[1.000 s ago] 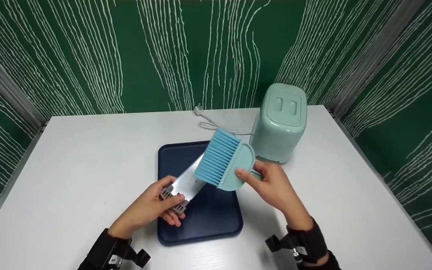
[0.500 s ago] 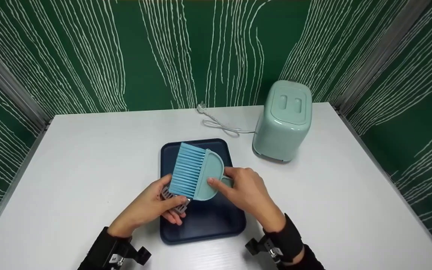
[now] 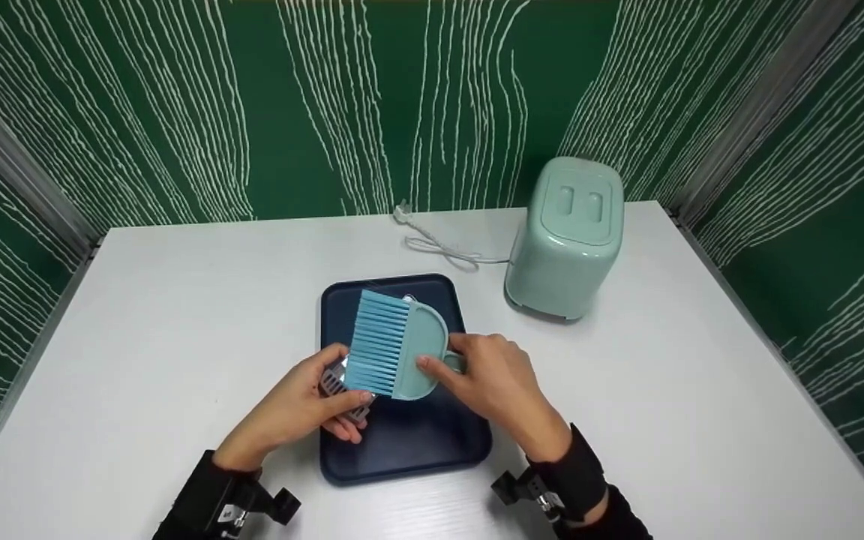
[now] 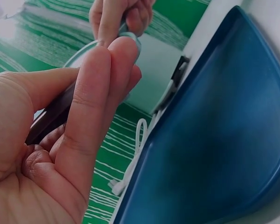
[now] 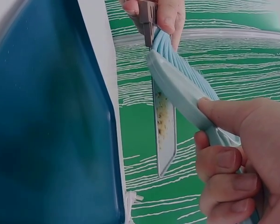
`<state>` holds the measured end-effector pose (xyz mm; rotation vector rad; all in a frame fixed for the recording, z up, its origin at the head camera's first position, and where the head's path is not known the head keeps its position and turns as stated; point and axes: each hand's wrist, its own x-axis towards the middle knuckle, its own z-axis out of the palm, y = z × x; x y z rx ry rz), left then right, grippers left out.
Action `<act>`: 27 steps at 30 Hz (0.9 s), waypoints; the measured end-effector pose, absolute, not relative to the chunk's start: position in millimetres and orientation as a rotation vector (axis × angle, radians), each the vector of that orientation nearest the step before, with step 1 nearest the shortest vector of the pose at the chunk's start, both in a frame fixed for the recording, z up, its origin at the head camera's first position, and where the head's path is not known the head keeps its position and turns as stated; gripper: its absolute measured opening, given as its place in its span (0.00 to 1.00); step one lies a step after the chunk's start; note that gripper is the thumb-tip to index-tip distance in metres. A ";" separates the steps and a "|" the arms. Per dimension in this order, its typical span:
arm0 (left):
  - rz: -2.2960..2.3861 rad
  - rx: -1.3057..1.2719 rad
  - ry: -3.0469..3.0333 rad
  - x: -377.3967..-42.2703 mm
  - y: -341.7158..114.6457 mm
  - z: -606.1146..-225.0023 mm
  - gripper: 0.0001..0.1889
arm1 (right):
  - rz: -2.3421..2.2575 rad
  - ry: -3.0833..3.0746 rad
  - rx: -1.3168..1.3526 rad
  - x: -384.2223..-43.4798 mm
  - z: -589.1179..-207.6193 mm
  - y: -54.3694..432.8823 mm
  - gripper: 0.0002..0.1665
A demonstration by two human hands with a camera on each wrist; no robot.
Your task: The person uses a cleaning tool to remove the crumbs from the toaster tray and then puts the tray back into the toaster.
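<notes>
My left hand (image 3: pixel 297 401) grips the slotted grey end of a thin metal crumb tray (image 5: pixel 165 126), thumb on top and fingers underneath. Yellowish-brown crumbs show on its metal face in the right wrist view. With my right hand (image 3: pixel 496 375) I hold a light-blue brush (image 3: pixel 418 352), thumb on its flat body and fingers around the handle. Its bristles (image 3: pixel 378 345) lie over the crumb tray close to my left thumb, covering most of it from the head view. Both are held above a navy serving tray (image 3: pixel 432 442).
A mint-green toaster (image 3: pixel 571 247) stands at the back right of the white table (image 3: pixel 177 322). Its white cord and plug (image 3: pixel 432 244) lie behind the navy tray. Green walls with white streaks (image 3: pixel 312 112) enclose the table at the back and sides.
My right hand has brought the brush leftward along the crumb tray, up to the grey end by my left hand. Over the last half second it has shifted only slightly. My left hand stays put.
</notes>
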<state>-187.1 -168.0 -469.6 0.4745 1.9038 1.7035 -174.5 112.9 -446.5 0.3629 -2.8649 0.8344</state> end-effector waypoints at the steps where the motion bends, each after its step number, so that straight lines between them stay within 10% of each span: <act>1: 1.700 0.472 1.912 -187.2 -168.1 -469.3 0.27 | 0.825 -2.867 0.359 -174.8 -446.8 113.5 0.21; 27: 1.702 0.433 1.935 -187.2 -172.7 -464.9 0.22 | 0.609 -2.823 0.199 -185.1 -446.7 139.2 0.32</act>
